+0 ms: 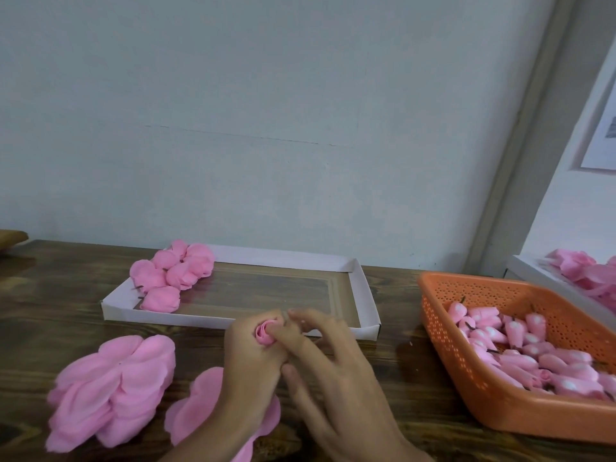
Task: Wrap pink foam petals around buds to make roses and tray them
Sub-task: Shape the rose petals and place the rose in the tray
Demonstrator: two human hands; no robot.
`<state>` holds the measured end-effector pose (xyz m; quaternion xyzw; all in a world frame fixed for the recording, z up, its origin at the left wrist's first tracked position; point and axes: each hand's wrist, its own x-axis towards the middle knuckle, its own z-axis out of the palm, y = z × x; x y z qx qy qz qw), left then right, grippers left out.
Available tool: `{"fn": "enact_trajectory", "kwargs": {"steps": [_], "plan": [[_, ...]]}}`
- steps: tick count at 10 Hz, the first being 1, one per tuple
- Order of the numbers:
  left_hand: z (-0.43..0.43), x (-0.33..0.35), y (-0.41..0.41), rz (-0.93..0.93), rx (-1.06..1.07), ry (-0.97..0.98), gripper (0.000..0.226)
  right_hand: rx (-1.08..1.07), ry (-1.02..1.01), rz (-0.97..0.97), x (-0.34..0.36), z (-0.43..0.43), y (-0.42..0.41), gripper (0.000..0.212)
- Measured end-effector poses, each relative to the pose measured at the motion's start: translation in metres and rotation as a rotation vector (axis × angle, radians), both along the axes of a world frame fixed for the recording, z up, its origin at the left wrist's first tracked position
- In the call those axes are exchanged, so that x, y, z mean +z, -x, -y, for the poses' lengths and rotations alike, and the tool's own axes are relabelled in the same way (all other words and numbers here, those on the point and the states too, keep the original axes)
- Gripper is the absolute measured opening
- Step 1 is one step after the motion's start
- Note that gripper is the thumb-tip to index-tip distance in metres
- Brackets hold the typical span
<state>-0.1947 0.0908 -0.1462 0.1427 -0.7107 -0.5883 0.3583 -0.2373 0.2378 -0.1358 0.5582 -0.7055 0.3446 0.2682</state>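
Early yet: the tray [173, 317] at 12 o'clock holds few roses [173, 271]; the basket [443, 328] at 3 brims with buds [520, 348]; petals [110, 391] heap at 8. The left grip [248, 365] curls round one bud [265, 332] at centre; the right grip [336, 378], fingers spread, touches it.

Dark wooden table [66, 278] against pale wall [266, 95]

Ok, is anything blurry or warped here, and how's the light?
Head view: the right hand is motion-blurred; the left hand gripping the small pink foam bud is sharper; the wide lens tilts the grey wall post; light is soft and even.
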Motion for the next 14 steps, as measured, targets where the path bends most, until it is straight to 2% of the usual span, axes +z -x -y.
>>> {"fn": "enact_trajectory", "kwargs": {"steps": [1, 2, 3, 4, 5, 6, 7, 8, 9, 10, 11, 12, 14], "plan": [[-0.004, 0.005, 0.000, -0.053, -0.015, -0.042, 0.038, 0.002, 0.054, 0.006, 0.000, 0.002, -0.001, 0.045], [-0.006, 0.007, 0.001, -0.154, 0.004, -0.240, 0.044, 0.047, 0.217, 0.404, -0.008, 0.003, -0.002, 0.043], [-0.010, 0.012, 0.001, -0.167, -0.045, -0.410, 0.029, 0.102, 0.161, 0.600, -0.013, 0.010, -0.004, 0.048], [-0.017, 0.009, -0.001, -0.144, -0.156, -0.543, 0.072, 0.149, 0.166, 0.729, -0.016, 0.014, -0.009, 0.042], [-0.031, 0.010, -0.004, -0.130, -0.269, -0.522, 0.039, 0.111, 0.199, 0.758, -0.017, 0.015, -0.009, 0.031], [-0.032, 0.011, -0.005, -0.182, -0.313, -0.528, 0.039, 0.250, 0.224, 0.912, -0.006, 0.013, -0.005, 0.026], [-0.022, 0.018, -0.006, -0.223, -0.399, -0.491, 0.059, 0.417, 0.144, 1.099, 0.002, 0.011, 0.000, 0.020], [-0.017, 0.018, -0.006, -0.170, -0.443, -0.402, 0.054, 0.460, 0.112, 1.234, 0.001, 0.014, 0.000, 0.013], [-0.015, 0.021, -0.004, -0.160, -0.376, -0.415, 0.053, 0.400, 0.065, 1.094, -0.003, 0.014, -0.003, 0.026], [-0.001, 0.021, -0.002, -0.283, -0.138, -0.153, 0.052, 0.134, -0.216, 0.448, -0.015, 0.012, -0.002, 0.044], [0.014, 0.023, -0.003, -0.329, 0.064, 0.007, 0.058, 0.061, -0.459, 0.083, -0.025, 0.017, -0.004, 0.047], [0.023, 0.019, -0.001, -0.326, 0.141, 0.033, 0.060, 0.126, -0.386, 0.150, -0.021, 0.018, -0.008, 0.033], [0.027, 0.009, 0.004, -0.330, 0.163, 0.023, 0.060, 0.087, -0.269, 0.017, -0.015, 0.013, -0.013, 0.012]]}}
